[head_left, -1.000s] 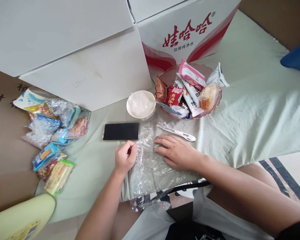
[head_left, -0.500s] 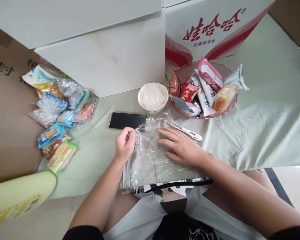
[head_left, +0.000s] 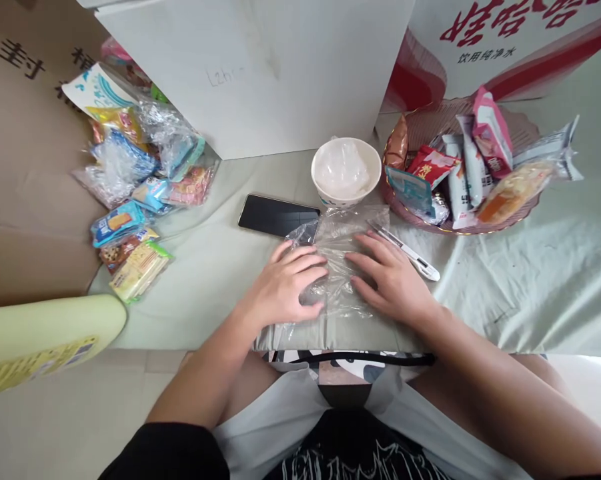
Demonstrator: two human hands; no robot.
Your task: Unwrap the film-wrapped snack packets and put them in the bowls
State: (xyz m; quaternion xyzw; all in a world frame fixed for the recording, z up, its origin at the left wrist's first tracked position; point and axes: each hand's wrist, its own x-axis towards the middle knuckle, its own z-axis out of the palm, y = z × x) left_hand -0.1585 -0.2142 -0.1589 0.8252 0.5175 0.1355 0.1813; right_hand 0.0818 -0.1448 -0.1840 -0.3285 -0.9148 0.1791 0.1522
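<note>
A clear plastic bag [head_left: 337, 267] lies spread and wrinkled on the cloth in front of me. My left hand [head_left: 287, 283] rests on its left part, fingers stretched and apart. On the right part lies my right hand [head_left: 393, 277], also flat with spread fingers. A white utility knife [head_left: 417, 261] sits just beyond my right hand, close to its fingers. Behind the bag, a dark phone [head_left: 277, 217] lies on the left, its near right corner by the plastic. A white paper bowl [head_left: 346, 190] with crumpled clear film [head_left: 343, 165] in it stands behind the bag.
A pink glass dish [head_left: 463, 223] full of wrapped snacks stands at the right. Several packaged snacks [head_left: 117, 223] are piled at the left against a brown carton [head_left: 30, 200]. White boxes [head_left: 280, 87] form a wall behind. A pale green bottle [head_left: 55, 333] is at the lower left.
My left hand has let go of the pinched edge of the plastic bag and now lies flat on it. The bag's left side has come down. The view has shifted.
</note>
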